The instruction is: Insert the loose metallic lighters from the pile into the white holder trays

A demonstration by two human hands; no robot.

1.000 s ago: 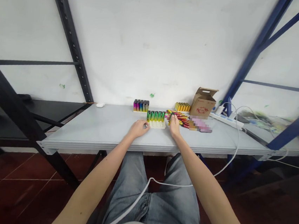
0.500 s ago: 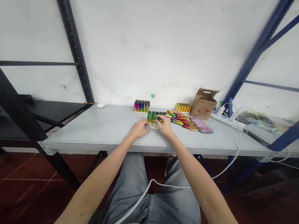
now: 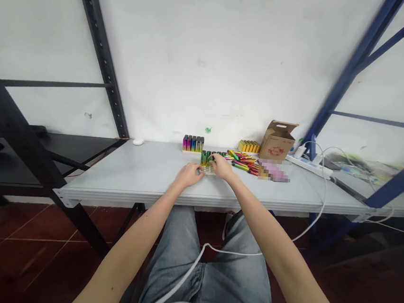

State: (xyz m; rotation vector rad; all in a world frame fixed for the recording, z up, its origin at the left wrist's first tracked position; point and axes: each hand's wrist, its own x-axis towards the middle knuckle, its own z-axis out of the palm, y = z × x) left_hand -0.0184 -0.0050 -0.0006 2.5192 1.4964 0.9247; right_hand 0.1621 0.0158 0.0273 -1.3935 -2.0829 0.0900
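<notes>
Upright green lighters (image 3: 203, 156) with dark tops stand in the back row of a pale tray (image 3: 208, 170) full of holes. My left hand (image 3: 189, 174) pinches the tray's left front corner between thumb and fingers. From the right, my right hand (image 3: 222, 167) reaches over the tray, its fingers closed round a green lighter (image 3: 211, 159) at the row. That lighter is mostly covered by the fingers. Beside my right hand lies a loose pile of red, yellow and green lighters (image 3: 242, 163).
Behind the tray stands a block of purple-to-silver lighters (image 3: 193, 144). Yellow lighters (image 3: 248, 146) stand near an open cardboard box (image 3: 276, 147). A blurred pink item (image 3: 275, 171), a white power strip (image 3: 309, 166) and its cable lie right. A small white object (image 3: 138, 142) sits far left.
The view has shifted slightly. My right fingers have stayed at the green row with only a small movement; my left hand keeps its hold on the tray corner.
</notes>
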